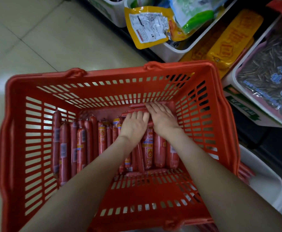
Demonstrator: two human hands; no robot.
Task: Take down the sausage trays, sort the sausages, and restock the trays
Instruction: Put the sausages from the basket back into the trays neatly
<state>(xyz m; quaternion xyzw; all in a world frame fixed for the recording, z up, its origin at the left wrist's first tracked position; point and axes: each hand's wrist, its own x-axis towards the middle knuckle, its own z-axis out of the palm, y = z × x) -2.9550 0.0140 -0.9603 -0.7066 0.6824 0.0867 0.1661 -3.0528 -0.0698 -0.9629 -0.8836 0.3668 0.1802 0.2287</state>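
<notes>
Head view: red basket (19, 91) fills mid-frame, sausages (63, 139) lined along its floor (a few crosswise, upper centre). Right hand (162, 118) presses those flat-fingered; left hand (133, 127) bends its fingers, grip unclear. Slick casings could roll, scrambling sorted rows.

1. There is a single view, from a camera worn on the person's head. It faces forward and steeply down, from almost directly over the red basket (103, 73).
2. It is close, within arm's reach. The forearms enter from 7 and 5 o'clock, and the left hand (133, 127) and right hand (162, 119) meet just above centre.
3. The wide-angle lens bows the basket's rim, and the basket takes up most of the frame.
4. The tiled floor (36, 39) lies toward 10 o'clock. The shelf bins (170, 49) run slanted from 12 round to 4 o'clock.
</notes>
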